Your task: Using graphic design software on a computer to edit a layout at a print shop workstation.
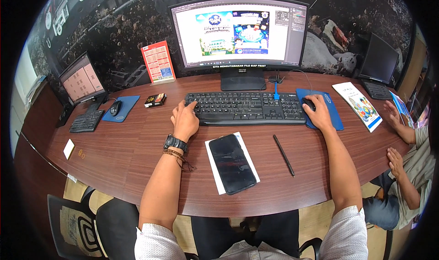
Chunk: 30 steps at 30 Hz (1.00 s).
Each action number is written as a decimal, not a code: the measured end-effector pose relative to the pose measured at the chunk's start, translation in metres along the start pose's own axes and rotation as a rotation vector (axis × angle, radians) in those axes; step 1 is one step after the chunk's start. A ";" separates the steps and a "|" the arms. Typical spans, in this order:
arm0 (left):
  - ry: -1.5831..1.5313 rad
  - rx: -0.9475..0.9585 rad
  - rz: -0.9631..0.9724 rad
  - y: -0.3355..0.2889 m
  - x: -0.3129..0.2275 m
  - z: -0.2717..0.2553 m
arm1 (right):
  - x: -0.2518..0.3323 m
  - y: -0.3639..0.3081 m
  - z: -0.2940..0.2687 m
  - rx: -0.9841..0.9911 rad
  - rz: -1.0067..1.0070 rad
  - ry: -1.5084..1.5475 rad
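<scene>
My left hand (184,121) rests at the left end of a black keyboard (249,116). Its fingertips lie on the keys, apart and holding nothing. A dark watch (176,143) and beaded bracelets circle that wrist. My right hand (321,115) is wrapped over a black computer mouse (309,105) on a blue mouse pad (335,118); the palm hides part of the mouse. Behind the keyboard stands a wide curved monitor (295,38) showing two colourful poster designs side by side. Between my forearms lies a black phone (231,165) on white paper (215,172), with a black stylus (284,155) to its right.
A second monitor (82,80), keyboard (86,121) and mouse (115,107) stand at the left. A red calendar (158,62) and small dark box (155,100) sit nearby. An illustrated booklet (357,106) lies at the right, near another person's hands (396,163).
</scene>
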<state>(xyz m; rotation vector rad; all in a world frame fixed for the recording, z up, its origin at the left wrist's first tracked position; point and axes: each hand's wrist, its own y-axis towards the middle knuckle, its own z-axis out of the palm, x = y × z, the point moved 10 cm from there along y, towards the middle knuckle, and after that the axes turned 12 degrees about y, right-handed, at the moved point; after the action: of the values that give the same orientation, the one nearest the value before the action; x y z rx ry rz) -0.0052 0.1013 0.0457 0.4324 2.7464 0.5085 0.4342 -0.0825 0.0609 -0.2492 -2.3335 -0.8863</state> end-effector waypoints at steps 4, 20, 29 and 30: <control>-0.017 0.010 0.004 0.000 -0.003 -0.001 | -0.001 0.001 -0.001 -0.010 -0.015 -0.001; 0.009 0.005 0.023 0.000 0.001 0.004 | -0.003 0.000 -0.003 -0.033 -0.009 -0.001; 0.016 0.032 0.015 0.001 -0.001 0.005 | -0.001 0.000 -0.003 -0.023 -0.006 -0.004; 0.031 0.048 0.022 0.001 -0.002 0.007 | -0.002 0.000 -0.003 -0.019 0.003 -0.004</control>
<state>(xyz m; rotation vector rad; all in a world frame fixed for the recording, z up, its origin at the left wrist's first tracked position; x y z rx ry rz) -0.0004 0.1032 0.0407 0.4706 2.7918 0.4595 0.4375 -0.0838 0.0614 -0.2625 -2.3289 -0.9081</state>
